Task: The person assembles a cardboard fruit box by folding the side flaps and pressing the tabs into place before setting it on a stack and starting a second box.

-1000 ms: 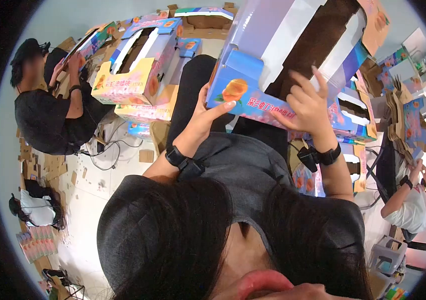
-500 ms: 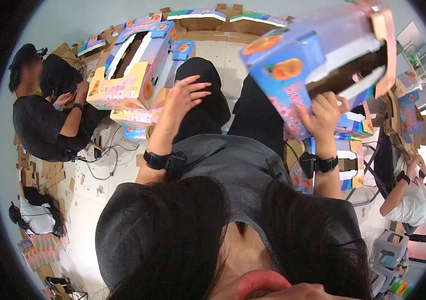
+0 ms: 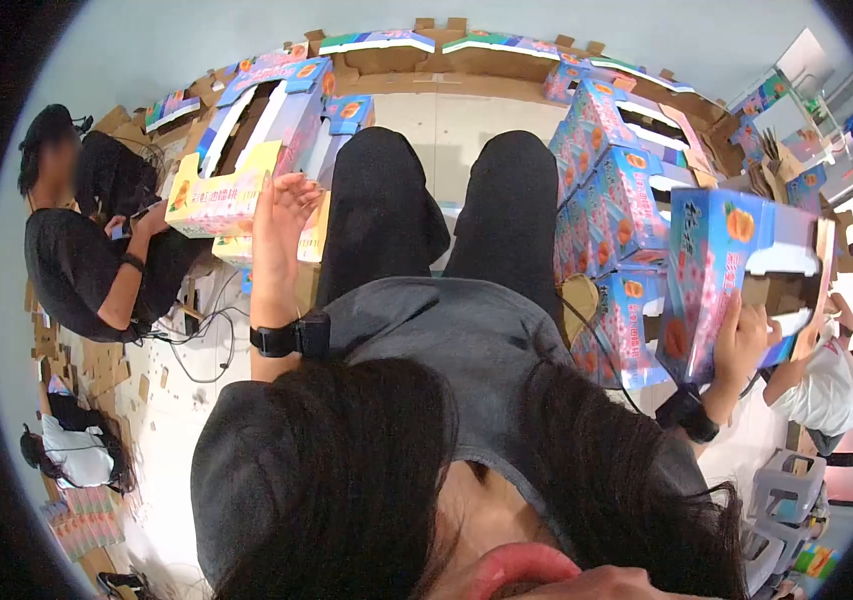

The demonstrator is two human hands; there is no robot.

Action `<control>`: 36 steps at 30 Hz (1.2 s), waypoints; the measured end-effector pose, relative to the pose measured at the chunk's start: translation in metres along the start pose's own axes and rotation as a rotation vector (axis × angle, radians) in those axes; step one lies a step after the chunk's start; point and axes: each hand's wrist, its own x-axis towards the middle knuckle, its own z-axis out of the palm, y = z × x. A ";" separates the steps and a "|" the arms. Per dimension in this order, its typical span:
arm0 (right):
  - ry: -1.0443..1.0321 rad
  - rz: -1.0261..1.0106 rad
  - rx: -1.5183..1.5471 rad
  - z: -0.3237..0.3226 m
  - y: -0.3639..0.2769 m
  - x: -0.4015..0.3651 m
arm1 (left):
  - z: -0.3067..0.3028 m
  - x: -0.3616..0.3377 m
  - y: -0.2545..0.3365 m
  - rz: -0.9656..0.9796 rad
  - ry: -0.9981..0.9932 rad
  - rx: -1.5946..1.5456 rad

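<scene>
My right hand (image 3: 740,345) grips the edge of a blue and pink fruit carton (image 3: 698,290), its fingers hooked over the rim of the open top. The carton is printed with orange fruit and stands out to my right, beside similar cartons. My left hand (image 3: 289,215) is raised on the left with its fingers apart and slightly curled, holding nothing. It overlaps the end of a yellow-fronted carton (image 3: 211,195) in this view; that carton also has a long opening in its top.
Stacked blue cartons (image 3: 601,215) rise right of my knees. More cartons (image 3: 376,42) line the far wall. A person in black (image 3: 86,250) sits at left, another in white (image 3: 821,390) at right. Cables (image 3: 211,340) lie on the floor; grey stools (image 3: 784,490) stand lower right.
The carton in my right hand has come down and to the right, uncovering the stacked cartons behind it. My left hand has shifted left and a little lower.
</scene>
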 end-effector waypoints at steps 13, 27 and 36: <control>-0.284 0.140 -0.017 0.078 0.047 -0.092 | -0.002 -0.003 -0.005 0.025 0.040 0.014; -0.316 0.184 0.021 0.132 0.045 -0.108 | 0.000 -0.010 0.000 0.069 0.119 0.007; -0.324 0.179 0.059 0.112 0.038 -0.090 | -0.002 -0.011 -0.003 0.066 0.136 0.032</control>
